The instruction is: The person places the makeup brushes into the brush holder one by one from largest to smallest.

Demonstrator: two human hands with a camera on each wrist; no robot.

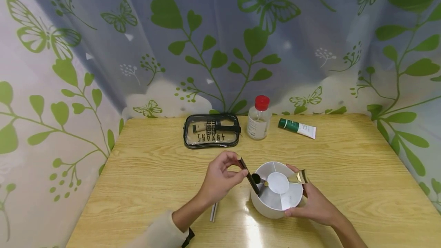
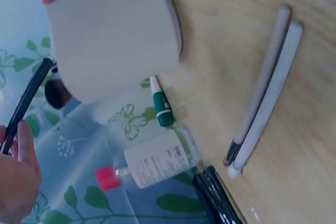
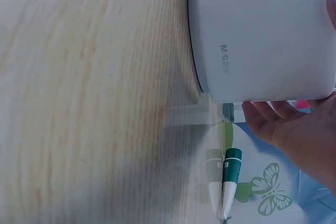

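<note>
A round white desk organizer (image 1: pixel 272 210) with several compartments stands on the table. My right hand (image 1: pixel 318 204) grips its right side, thumb in front and fingers behind. Between thumb and fingers, my left hand (image 1: pixel 222 179) pinches a slim black stick-like item (image 1: pixel 249 175), its lower end at the left compartment's rim. What kind of item it is, I cannot tell. A dark-bristled makeup brush (image 1: pixel 256 178) leans in the organizer, and a gold-coloured item (image 1: pixel 301 177) stands in its right compartment. In the left wrist view, two slim pen-like sticks (image 2: pixel 262 90) lie on the wood.
Toward the back sit a clear travel pouch (image 1: pixel 211 143) with a small tube inside, a clear bottle (image 1: pixel 258 127) with a red cap, and a green-and-white tube (image 1: pixel 297 127). Behind the wooden table (image 1: pixel 144 186) hangs a leaf-patterned curtain (image 1: pixel 206 60).
</note>
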